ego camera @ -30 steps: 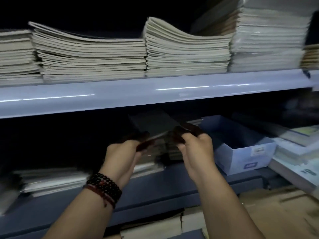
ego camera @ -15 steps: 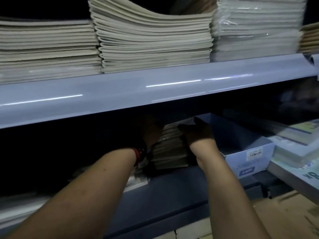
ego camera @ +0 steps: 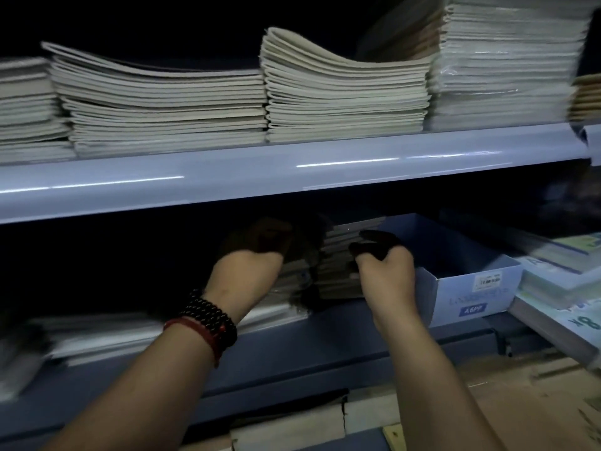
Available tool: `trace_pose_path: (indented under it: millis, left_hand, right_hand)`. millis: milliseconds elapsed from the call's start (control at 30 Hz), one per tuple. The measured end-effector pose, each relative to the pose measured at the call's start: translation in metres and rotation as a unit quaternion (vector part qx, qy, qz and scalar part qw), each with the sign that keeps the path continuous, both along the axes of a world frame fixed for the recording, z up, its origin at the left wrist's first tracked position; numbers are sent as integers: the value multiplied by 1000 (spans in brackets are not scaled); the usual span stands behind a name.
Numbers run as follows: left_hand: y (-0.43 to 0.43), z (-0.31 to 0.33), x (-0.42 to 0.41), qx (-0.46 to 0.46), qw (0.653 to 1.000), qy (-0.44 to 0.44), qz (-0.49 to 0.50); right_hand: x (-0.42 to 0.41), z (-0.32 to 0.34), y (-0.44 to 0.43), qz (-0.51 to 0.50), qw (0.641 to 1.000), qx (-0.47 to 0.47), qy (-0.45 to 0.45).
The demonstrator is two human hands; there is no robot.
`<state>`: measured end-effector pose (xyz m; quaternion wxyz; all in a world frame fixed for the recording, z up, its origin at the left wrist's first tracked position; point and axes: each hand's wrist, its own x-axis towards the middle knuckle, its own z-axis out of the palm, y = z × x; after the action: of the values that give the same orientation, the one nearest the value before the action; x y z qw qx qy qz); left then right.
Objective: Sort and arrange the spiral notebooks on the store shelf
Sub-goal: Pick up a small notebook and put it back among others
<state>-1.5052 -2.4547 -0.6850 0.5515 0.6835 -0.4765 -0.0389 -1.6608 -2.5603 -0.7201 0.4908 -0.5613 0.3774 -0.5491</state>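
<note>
1. The notebook stack [ego camera: 338, 265] sits far back on the lower shelf [ego camera: 325, 335], in shadow under the upper shelf [ego camera: 292, 170]. It's just left of the blue box [ego camera: 471, 288], w/ one hand on each side.
2. Left hand [ego camera: 250, 265] is against the stack's left side. Its fingers go into the dark, so can't tell if they grip or lie flat. Beaded bracelets [ego camera: 211, 323] on that wrist.
3. Right hand [ego camera: 385, 271] has curled fingers and looks to pinch the stack's right edge near the top.
4. Why held so: prob. to square the pile from both sides and stop thin covers fanning out while it's lined up next to the box.
5. Materials:
   - Stack is slim books w/ dull card covers. Binding too dim to make out.
   - A low pile [ego camera: 276, 315] beside it glints, so likely plastic-wrapped.
   - The soft-cover piles [ego camera: 344, 99] above sag and wave, i.e. floppy paper w/ no stiff board.
   - Shelf lip is smooth, rounded and glossy.
   - Box is open-top card w/ stick-on labels.
</note>
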Motion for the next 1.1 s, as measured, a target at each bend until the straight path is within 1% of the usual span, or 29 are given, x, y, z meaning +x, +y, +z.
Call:
trace_pose_path:
  millis: [67,133,267,333,400,500,600,733,800,900,1000,1100]
  left_hand:
    - [31,-9,4,-29,999,28,20]
    - [57,-19,7,-51,997,35,53]
    - [93,-48,18,-90,990,84,74]
    - [102,-60,28,-83,989,90,77]
    - [105,-68,39,-73,987,114,82]
    - [109,-81,52,-34,986,130,93]
    - [110,-95,56,19,987,119,105]
    - [103,-105,61,58,985,120,110]
    - [103,-108,63,65,985,110,112]
    - [103,-111,62,58,988,85,113]
    - [100,-115,64,50,990,78,103]
    - [100,-117,66,44,990,95,95]
  right_hand:
    - [4,5,16,26,999,-25,23]
    - [12,6,32,60,996,-48,51]
    - [33,-2,57,127,987,-69,62]
    - [45,-8,67,156,982,-71,75]
    - [56,-13,75,191,974,-75,98]
    - [71,-22,84,228,962,-56,138]
    - [80,-28,87,219,958,-56,174]
    - [88,-32,80,169,958,-90,213]
    - [90,-32,77,133,952,-125,244]
    - [93,-29,74,108,950,-140,256]
    - [92,-27,69,110,946,-161,258]
    - [92,-21,73,131,945,-184,236]
